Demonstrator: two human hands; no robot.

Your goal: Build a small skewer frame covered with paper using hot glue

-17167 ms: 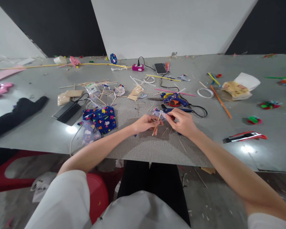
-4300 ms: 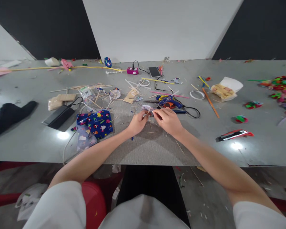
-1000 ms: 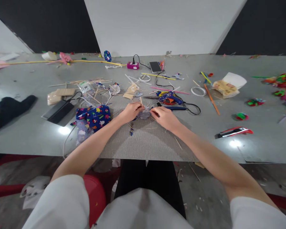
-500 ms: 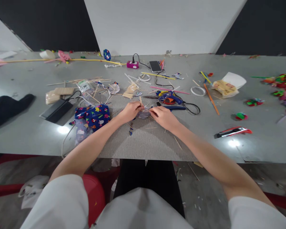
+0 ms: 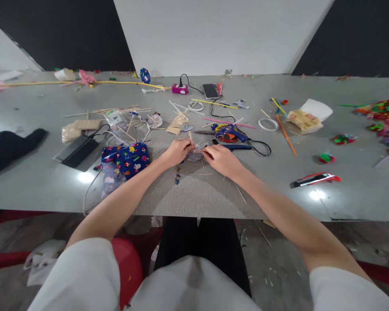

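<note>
My left hand is closed in a pinch on a thin wooden stick that pokes up from its fingertips. Close beside it, my right hand is also closed, its fingertips pinched on something too small to make out. Between and below the fingertips lies a crumpled piece of clear plastic. Just beyond my right hand rest a blue glue gun and a dark blue-handled tool. Thin sticks lie on the table around both hands.
On the left are a patterned blue cloth, a black box with a cord and packs of wooden sticks. To the right lie a white tape roll, an orange stick and a box cutter. A phone sits at the back.
Both hands stay in nearly the same place with the same pinched grip. The whole view has shifted very slightly.
</note>
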